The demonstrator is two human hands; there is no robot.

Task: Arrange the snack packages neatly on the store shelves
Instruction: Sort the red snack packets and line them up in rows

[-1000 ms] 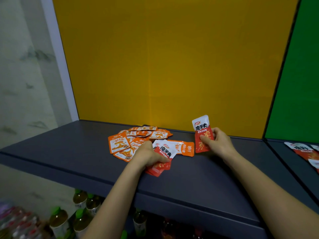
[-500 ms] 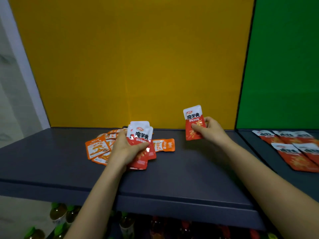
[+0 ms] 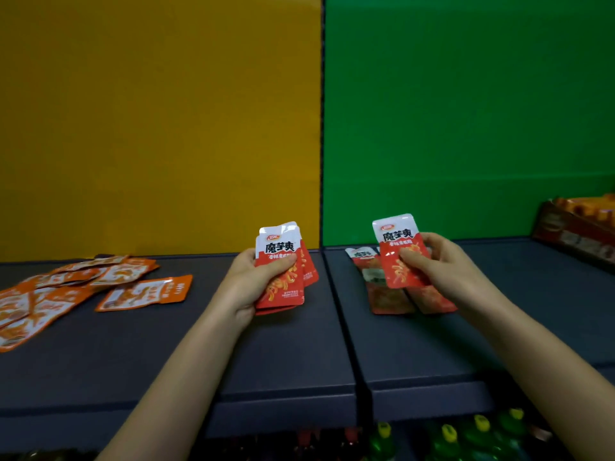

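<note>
sorting step, red kind. the left hand, at the centre of the frame, grips a small stack of red packets. the thumb is curled across the front and the fingers lie behind. the stack is upright and lifted off the dark shelf, in front of the yellow panel.

the right hand, right of centre, pinches a single red packet between thumb and curled fingers. it holds the packet upright, just above the laid packets on the shelf section before the green panel. neither hand is slack; each is clenched on goods. the laid packets lie flat and side by side, partly hidden behind the held one, so their number cannot be told.

at the left edge of the frame a heap of orange packets lies scattered and overlapping, with no hand on it.

judged step: gathering the red kind into its own row on the green side. the next move likely calls for lowering the single packet flat beside the laid ones, edges square with theirs, then drawing another from the left-hand stack. slick wrappers may slide out of line.

a brown box stands at the right edge, and bottles show below the shelf.
</note>
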